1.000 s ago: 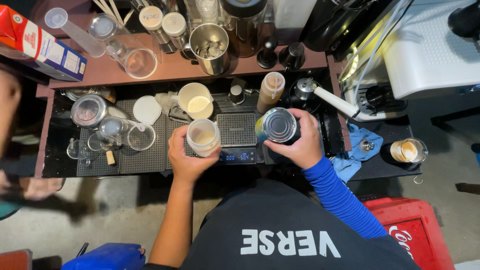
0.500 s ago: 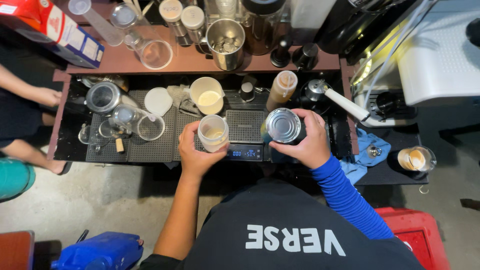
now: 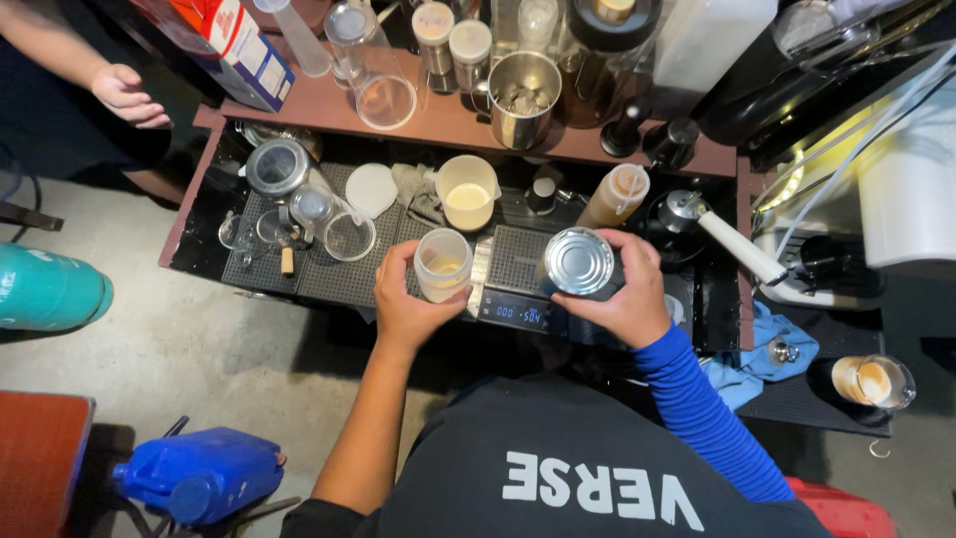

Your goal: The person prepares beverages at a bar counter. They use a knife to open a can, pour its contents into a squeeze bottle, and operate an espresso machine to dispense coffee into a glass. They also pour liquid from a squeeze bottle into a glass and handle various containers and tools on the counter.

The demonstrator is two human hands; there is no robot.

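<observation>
The tin can (image 3: 579, 261) in the right hand (image 3: 622, 299) was bare metal, its flat end shiny and ringed. The cup (image 3: 443, 264) in the left hand (image 3: 408, 304) was cloudy, translucent plastic, smooth. Under them the scale (image 3: 518, 289) had a matt dark plate with fine ribbing and a glossy display strip. The counter (image 3: 329, 284) at mid frame was black, dotted rubber matting; the shelf (image 3: 438, 125) above looked like smooth brown wood. The steel pitcher (image 3: 525, 100) gleamed; the cloth (image 3: 762, 354) at right was soft blue fabric
</observation>
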